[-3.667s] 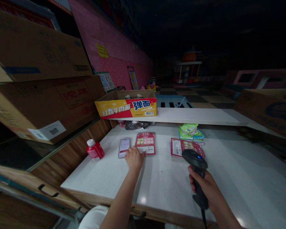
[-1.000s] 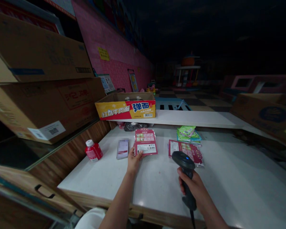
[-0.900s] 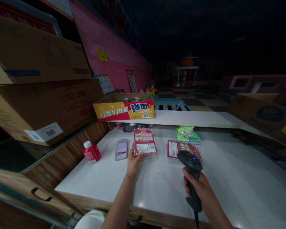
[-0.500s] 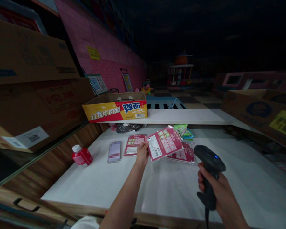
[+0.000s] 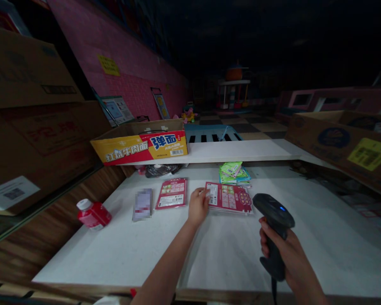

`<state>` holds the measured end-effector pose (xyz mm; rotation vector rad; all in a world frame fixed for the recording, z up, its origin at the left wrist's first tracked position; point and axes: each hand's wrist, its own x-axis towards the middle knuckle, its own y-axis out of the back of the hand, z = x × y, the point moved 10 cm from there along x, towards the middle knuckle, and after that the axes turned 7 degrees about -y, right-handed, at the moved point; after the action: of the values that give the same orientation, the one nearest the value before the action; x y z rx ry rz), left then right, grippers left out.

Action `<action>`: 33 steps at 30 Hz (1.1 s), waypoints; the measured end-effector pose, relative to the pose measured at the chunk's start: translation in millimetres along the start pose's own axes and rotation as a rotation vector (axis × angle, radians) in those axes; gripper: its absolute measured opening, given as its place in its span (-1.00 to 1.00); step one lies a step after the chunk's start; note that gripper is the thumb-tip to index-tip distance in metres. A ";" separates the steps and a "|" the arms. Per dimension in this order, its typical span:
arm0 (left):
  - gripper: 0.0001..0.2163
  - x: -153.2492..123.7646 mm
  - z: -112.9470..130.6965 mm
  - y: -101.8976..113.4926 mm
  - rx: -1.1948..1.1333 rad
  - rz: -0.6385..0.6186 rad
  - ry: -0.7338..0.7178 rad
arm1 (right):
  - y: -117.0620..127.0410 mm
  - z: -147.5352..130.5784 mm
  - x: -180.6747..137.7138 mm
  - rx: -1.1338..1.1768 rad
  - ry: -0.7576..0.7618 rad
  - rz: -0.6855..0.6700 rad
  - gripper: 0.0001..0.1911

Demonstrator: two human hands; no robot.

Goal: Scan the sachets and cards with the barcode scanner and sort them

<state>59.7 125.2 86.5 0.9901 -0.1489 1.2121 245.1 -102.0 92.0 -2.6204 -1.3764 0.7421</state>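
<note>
My right hand [image 5: 281, 250] is wrapped round the grip of a black handheld barcode scanner [image 5: 274, 212], whose blue light is on and whose head tilts to the left. At the left edge of a stack of flat pink packets, my left hand [image 5: 199, 206] has its fingers closed on the top pink packet [image 5: 230, 197], which lies flat with its white label panel toward the hand. To the left of this hand lies another pile of pink packets [image 5: 172, 192]. Green and blue packets [image 5: 233, 173] sit just behind the right stack.
On the white table [image 5: 139, 258] are a red bottle with a white cap [image 5: 94, 214] and a blurred pale rectangular item [image 5: 142, 204]. An open noodle carton [image 5: 139, 146] stands on the raised shelf [image 5: 238, 151]. Cardboard boxes [image 5: 44, 131] rise at left; another carton [image 5: 333, 137] is at right.
My left hand has lowered the raised, tilted pink packet onto the right stack, where it now lies flat. The scanner stays in my right hand. The view has shifted slightly to the right.
</note>
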 end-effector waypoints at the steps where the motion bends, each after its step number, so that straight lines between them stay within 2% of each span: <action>1: -0.70 -5.5 14.9 -8.9 0.028 -0.112 -0.100 | -1.0 0.8 1.2 -0.004 0.001 -0.006 -0.49; 3: -0.64 -17.9 34.3 -24.1 0.066 -0.274 -0.217 | -3.3 1.4 3.2 -0.006 0.011 -0.017 -0.50; 4: -0.62 -22.0 38.6 -28.4 0.092 -0.305 -0.235 | -4.6 1.5 3.9 -0.005 0.017 -0.023 -0.51; 13: -0.71 -23.8 38.1 -39.9 0.170 -0.159 -0.161 | -10.2 -0.8 0.3 -0.030 0.021 -0.003 -0.53; 19: -0.66 -27.5 40.1 -38.2 0.131 -0.140 -0.165 | -13.2 4.7 1.1 -0.020 0.015 0.001 -0.53; 21: -0.61 -28.1 37.3 -30.4 0.158 -0.126 -0.148 | -16.2 9.5 2.6 -0.041 0.009 -0.026 -0.53; 23: -0.61 -28.4 27.7 -13.6 0.214 -0.079 -0.096 | -19.6 14.2 3.9 -0.062 0.008 -0.053 -0.54; 28: -0.67 -35.1 -19.6 49.4 0.431 0.022 0.106 | -33.1 24.9 5.6 -0.097 -0.013 -0.102 -0.57; 30: -0.63 -39.2 -39.1 67.7 0.518 -0.017 0.170 | -40.4 27.8 5.1 -0.110 -0.019 -0.120 -0.57; 33: -0.62 -44.9 -59.2 76.8 0.601 -0.160 0.235 | -50.5 30.6 3.1 -0.125 -0.017 -0.138 -0.56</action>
<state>-45.1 135.5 68.0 1.3335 0.4989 1.2383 194.6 -74.1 78.9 -2.5813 -1.6387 0.6832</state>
